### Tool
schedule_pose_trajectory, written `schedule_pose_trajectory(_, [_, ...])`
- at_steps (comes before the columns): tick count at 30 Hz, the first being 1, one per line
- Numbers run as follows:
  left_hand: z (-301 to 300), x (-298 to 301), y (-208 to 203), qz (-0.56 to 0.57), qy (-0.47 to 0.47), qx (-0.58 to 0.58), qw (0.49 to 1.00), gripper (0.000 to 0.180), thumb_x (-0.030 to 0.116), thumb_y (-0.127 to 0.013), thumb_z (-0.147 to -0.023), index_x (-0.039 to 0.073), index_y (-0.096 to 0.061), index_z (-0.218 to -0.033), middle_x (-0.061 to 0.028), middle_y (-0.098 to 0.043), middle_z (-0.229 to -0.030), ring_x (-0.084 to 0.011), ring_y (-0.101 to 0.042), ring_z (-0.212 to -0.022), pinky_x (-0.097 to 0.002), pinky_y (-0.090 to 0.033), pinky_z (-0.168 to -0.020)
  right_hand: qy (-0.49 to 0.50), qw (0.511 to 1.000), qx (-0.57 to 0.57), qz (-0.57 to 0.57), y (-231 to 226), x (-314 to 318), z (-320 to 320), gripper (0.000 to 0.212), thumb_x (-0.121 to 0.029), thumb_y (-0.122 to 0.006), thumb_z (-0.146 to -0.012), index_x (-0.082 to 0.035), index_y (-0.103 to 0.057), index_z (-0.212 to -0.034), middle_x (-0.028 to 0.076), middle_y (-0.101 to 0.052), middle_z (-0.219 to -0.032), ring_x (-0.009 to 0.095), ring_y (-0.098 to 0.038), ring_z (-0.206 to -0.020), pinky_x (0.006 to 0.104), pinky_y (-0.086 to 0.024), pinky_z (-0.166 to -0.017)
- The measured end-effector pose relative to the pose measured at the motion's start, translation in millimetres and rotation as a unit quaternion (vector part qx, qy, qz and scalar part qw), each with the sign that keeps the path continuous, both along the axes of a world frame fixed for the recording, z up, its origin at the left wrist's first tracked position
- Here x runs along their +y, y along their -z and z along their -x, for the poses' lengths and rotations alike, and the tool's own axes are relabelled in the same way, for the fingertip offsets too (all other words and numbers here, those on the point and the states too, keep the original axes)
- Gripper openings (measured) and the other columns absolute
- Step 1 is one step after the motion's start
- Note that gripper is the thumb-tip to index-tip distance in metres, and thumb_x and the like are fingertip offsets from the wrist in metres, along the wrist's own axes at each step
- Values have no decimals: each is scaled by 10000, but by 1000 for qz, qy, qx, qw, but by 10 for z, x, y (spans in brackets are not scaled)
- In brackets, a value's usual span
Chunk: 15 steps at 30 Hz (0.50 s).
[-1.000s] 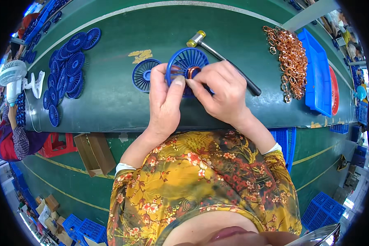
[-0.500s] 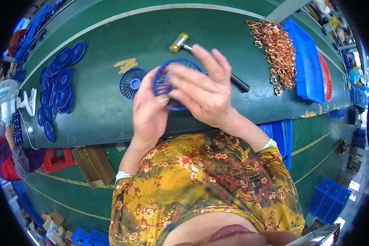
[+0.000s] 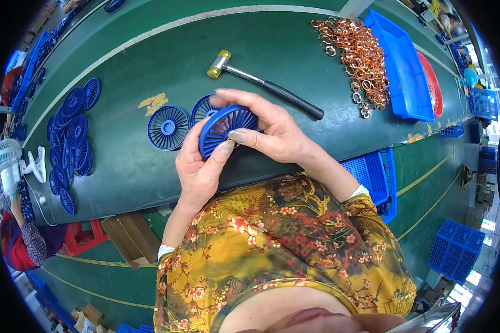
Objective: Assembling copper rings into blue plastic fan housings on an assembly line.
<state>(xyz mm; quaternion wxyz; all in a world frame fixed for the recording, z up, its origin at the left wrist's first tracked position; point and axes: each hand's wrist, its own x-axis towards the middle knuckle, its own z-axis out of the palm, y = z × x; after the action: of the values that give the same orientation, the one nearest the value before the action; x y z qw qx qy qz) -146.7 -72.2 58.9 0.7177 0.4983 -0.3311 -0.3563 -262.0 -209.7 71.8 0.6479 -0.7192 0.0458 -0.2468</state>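
Between my two hands, above the near edge of the green table, is a blue spoked plastic wheel (image 3: 223,125), tilted toward me. My left hand (image 3: 196,169) grips its left rim, the thumb pressed near the hub. My right hand (image 3: 275,129) wraps the far right side, with its thumb tip also near the hub. Something small and copper-coloured shows under the thumb tips, mostly hidden. Just beyond my hands another blue wheel (image 3: 201,106) is partly covered, and a further blue wheel (image 3: 162,128) lies flat to its left.
A mallet (image 3: 266,85) with yellow faces and a black grip lies beyond my hands. Copper-coloured rings (image 3: 364,61) are heaped beside a blue tray (image 3: 397,66) and a red basket (image 3: 430,83). Blue wheels (image 3: 72,133) pile up at left near a clip fan (image 3: 8,161); a co-worker's sleeve (image 3: 33,241) is beyond.
My right hand's raised fingers have come down around the held wheel, and both thumbs now meet near its hub. A second wheel shows on the table beyond. The whole view has shifted slightly.
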Motion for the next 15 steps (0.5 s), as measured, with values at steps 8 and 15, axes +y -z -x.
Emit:
schedule_pose_trajectory(8, [27, 2, 43, 32, -5, 58, 998, 450, 81, -679, -876, -14, -485, -1271, -71, -612, -1116, -126, -594, -988, -274, -487, -887, 153, 966, 31, 208, -211, 118, 48, 427, -81, -718, -799, -23, -591, -1202, 150, -625, -1137, 266, -629, -1022, 359, -495, -916])
schedule_pose_trajectory(15, [15, 1, -45, 3, -30, 89, 996, 493, 39, -627, -883, -31, -419, -1324, -140, -586, -1202, -223, -600, -1066, -372, -495, -939, 116, 857, -266, 426, -1102, 428, 437, 112, -235, -586, -824, -142, -622, -876, 58, -642, -866, 167, -574, -639, 300, -449, -494])
